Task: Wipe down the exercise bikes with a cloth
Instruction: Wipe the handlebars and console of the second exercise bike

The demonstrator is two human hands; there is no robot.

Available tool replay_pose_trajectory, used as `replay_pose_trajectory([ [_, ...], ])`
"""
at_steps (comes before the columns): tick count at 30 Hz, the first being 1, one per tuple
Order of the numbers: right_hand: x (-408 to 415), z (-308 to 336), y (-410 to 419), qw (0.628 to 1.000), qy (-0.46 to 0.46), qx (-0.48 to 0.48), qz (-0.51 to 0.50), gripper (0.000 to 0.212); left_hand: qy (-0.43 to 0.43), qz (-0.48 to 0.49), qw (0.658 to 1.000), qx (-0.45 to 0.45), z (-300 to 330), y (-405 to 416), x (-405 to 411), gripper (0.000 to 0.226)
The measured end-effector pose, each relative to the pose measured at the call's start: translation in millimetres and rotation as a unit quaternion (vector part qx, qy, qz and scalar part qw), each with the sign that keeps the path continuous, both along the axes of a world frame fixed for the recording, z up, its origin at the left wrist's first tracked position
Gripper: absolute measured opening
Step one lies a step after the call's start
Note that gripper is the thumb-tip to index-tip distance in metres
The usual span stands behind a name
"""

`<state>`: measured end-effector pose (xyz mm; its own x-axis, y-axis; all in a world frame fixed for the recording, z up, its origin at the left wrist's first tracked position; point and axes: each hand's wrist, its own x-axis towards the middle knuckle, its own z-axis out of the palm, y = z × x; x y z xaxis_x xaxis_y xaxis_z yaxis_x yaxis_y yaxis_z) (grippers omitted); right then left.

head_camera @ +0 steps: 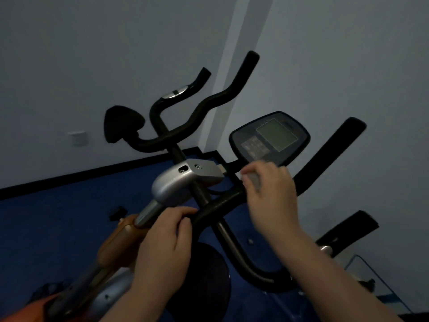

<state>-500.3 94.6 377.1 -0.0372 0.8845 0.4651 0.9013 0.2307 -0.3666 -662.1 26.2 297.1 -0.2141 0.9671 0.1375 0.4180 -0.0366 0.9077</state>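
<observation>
An exercise bike with an orange frame and a silver stem cover fills the middle of the head view. My left hand grips the black padded handlebar near the stem. My right hand holds a small whitish cloth against the bar just below the console, whose grey screen faces me. The cloth is blurred and mostly hidden by my fingers.
A second bike's black handlebars and console back stand behind, near the white wall. Blue floor lies below, with a black skirting line. A glass edge shows at the lower right. A wall socket is on the left.
</observation>
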Motion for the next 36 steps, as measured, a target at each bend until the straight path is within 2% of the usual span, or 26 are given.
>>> replay_pose_trajectory([
  [2,-19.2,-20.1,-20.9,0.998,-0.047,-0.007,0.032,0.011,-0.009,0.006,1.000,-0.002,-1.8,-0.3,-0.9,0.021],
  [4,-38.3,-34.5,-40.8,0.988,-0.061,-0.049,0.133,0.011,-0.016,0.001,1.000,-0.007,-1.9,0.1,-1.6,0.020],
  [6,-34.7,-27.7,-37.8,0.970,-0.017,-0.099,0.222,0.009,-0.014,0.001,1.000,-0.009,-1.9,-0.4,-0.6,0.020],
  [7,-28.1,-17.7,-28.3,0.964,0.034,-0.125,0.230,0.008,-0.012,0.007,1.000,-0.008,-1.7,-0.6,-0.1,0.020],
  [9,-14.5,7.6,-4.3,0.968,0.122,-0.099,0.197,0.004,-0.017,0.021,1.000,-0.008,-1.3,-1.4,0.8,0.019],
  [10,-12.7,18.8,6.2,0.975,0.116,-0.056,0.182,0.009,-0.023,0.027,0.999,-0.012,-0.9,-1.8,1.5,0.018],
  [11,-15.3,24.7,14.7,0.977,0.090,-0.040,0.187,0.012,-0.027,0.030,0.999,-0.016,-0.7,-2.2,2.0,0.019],
  [12,-23.1,23.9,20.3,0.979,0.015,-0.052,0.197,0.015,-0.027,0.030,0.999,-0.019,-0.7,-2.6,2.0,0.019],
  [13,-33.3,16.4,21.6,0.972,-0.069,-0.089,0.207,0.018,-0.025,0.027,0.999,-0.020,-0.8,-3.1,1.7,0.019],
  [14,-42.6,5.2,19.4,0.963,-0.115,-0.140,0.202,0.022,-0.020,0.021,0.999,-0.022,-0.4,-3.7,1.0,0.019],
  [15,-48.4,-3.0,15.0,0.955,-0.120,-0.189,0.193,0.022,-0.015,0.014,1.000,-0.023,0.5,-4.2,0.4,0.020],
  [17,-43.1,-6.6,8.4,0.949,-0.085,-0.225,0.204,0.019,-0.004,0.005,1.000,-0.026,1.6,-4.4,-0.2,0.021],
  [21,-24.4,9.3,17.3,0.939,-0.068,-0.255,0.223,0.030,-0.004,0.009,1.000,-0.025,-1.7,-4.7,-0.7,0.019],
  [25,-53.6,-3.2,22.7,0.955,-0.124,-0.202,0.177,0.026,-0.015,0.024,0.999,-0.024,-3.4,-5.3,1.1,0.019],
  [28,-60.4,-9.1,24.3,0.960,-0.152,-0.151,0.181,0.025,-0.012,0.023,0.999,-0.022,-3.9,-5.5,1.0,0.020],
  [33,-39.0,9.1,36.7,0.932,-0.160,-0.246,0.214,0.024,-0.021,0.018,0.999,-0.019,-6.7,-8.3,-0.4,0.023],
  [36,-47.6,-1.9,42.7,0.952,-0.092,-0.212,0.202,0.025,-0.049,0.031,0.998,-0.022,-10.1,-10.5,0.3,0.029],
])
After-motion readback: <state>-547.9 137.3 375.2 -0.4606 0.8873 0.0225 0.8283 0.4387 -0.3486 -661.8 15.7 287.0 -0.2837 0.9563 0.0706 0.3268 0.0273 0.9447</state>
